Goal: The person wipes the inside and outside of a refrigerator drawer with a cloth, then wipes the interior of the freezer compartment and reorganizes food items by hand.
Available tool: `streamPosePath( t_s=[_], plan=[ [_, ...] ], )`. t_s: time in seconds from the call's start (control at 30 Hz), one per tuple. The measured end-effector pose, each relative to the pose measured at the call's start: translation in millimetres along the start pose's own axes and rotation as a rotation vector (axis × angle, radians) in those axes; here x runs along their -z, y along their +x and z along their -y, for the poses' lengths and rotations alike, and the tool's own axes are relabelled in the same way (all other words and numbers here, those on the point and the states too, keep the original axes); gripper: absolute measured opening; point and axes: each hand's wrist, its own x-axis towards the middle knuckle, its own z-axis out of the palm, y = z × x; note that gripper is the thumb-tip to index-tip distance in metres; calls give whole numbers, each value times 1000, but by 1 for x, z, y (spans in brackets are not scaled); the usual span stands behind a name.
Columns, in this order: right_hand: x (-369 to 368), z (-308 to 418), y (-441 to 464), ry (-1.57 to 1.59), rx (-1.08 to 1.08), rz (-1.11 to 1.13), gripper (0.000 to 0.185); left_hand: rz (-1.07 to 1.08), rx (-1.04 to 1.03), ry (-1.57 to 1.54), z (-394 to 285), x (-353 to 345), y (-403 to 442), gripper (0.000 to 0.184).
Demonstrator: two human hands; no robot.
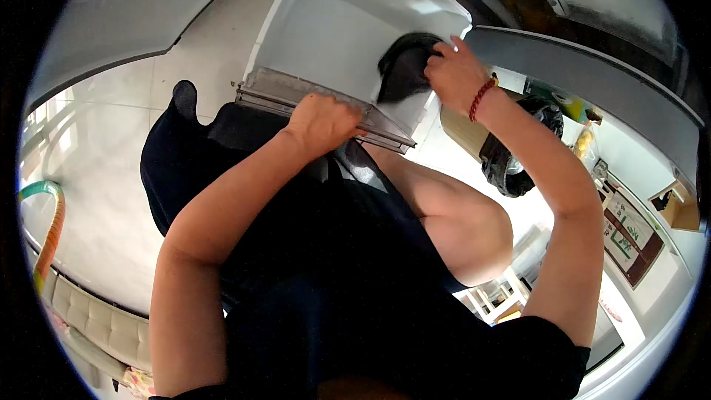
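Observation:
A white drawer-like bin (pixel 333 22) stands pulled out in front of me, its inside bare white plastic. My left hand (pixel 324 124) is closed over the clear front panel (pixel 274 92) of the bin, near its middle. At the bin's right side my right hand (pixel 457 74), with a red braided band on the wrist, pinches a dark cloth (pixel 407 67). The cloth hangs inside the bin and is blurred by motion. My fingertips on the right are near the bin's rim.
A grey appliance door (pixel 141 7) stands at the upper left. Shelves with glass fronts are at the upper right. A black plastic bag (pixel 518 155) lies right of my knee. A cushioned sofa (pixel 96 318) and a coloured hoop (pixel 52 230) are at the lower left.

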Motion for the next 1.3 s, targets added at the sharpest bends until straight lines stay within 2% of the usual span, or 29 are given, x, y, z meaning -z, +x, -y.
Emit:
streamPosePath(
  t_s=[0.1, 0.13, 0.17, 0.23, 0.3, 0.37, 0.47, 0.57, 0.6, 0.7, 0.73, 0.77, 0.83, 0.87, 0.97, 1.0, 1.07, 1.17, 1.23, 1.27, 1.3],
  plan=[
    [-3, 43, -9, 174, 117, 173, 14, -5, 14, 15, -2, 6, 1, 37],
    [-10, 54, -15, 473, 238, 84, 13, 3, 17, 16, -2, 6, 2, 37],
    [-12, 54, -23, 517, 180, 55, 14, 12, 21, 19, -1, 7, 3, 37],
    [-15, 45, -26, 499, 136, -11, 15, 6, 32, 19, 0, 6, 3, 38],
    [-14, 26, -11, 98, -19, 94, 12, -15, 19, 11, -2, 4, 3, 40],
    [-16, -12, -5, 62, -102, -76, 14, -14, 15, 51, -2, 6, 3, 42],
    [-19, -23, -4, 131, -135, -317, 17, -22, 38, 76, -2, 9, 7, 43],
    [25, -9, -12, 490, -273, -177, 25, -90, 32, 80, -3, 10, 11, 42],
    [41, 0, -17, 850, -413, -173, 32, -123, 21, 85, -3, 9, 11, 42],
    [18, 19, -16, 1276, -319, -214, 37, -113, 74, 49, -6, 7, 10, 40],
    [10, 31, -13, 1294, -241, -118, 36, -182, 61, 2, -5, 3, 10, 40],
    [2, 47, -10, 1312, -168, -21, 36, -162, 67, -11, -4, 5, 8, 39],
    [-4, 78, -13, 1173, -127, -189, 34, -127, 62, -34, -4, 14, 7, 38],
    [-7, 82, -19, 1041, -186, -235, 31, -106, 74, -31, -6, 18, 8, 39],
    [-5, 75, -50, 702, -312, -61, 30, -119, 54, 7, -5, 7, 13, 41],
    [-4, 78, -63, 717, -349, -135, 29, -126, 29, 34, -6, 12, 10, 44],
    [1, 81, -80, 898, -491, -216, 35, -139, 32, 84, -6, 12, 12, 46],
    [6, 81, -103, 1341, -771, -331, 45, -163, 49, 122, -9, 6, 13, 49],
    [24, 80, -118, 1484, -728, -505, 61, -186, 84, 119, -11, 11, 19, 50],
    [-2, 70, -117, 1529, -787, -576, 78, -155, 114, 93, -12, 14, 19, 48],
    [-3, 66, -115, 1629, -864, -630, 82, -143, 139, 99, -10, 12, 16, 48]
  ],
)
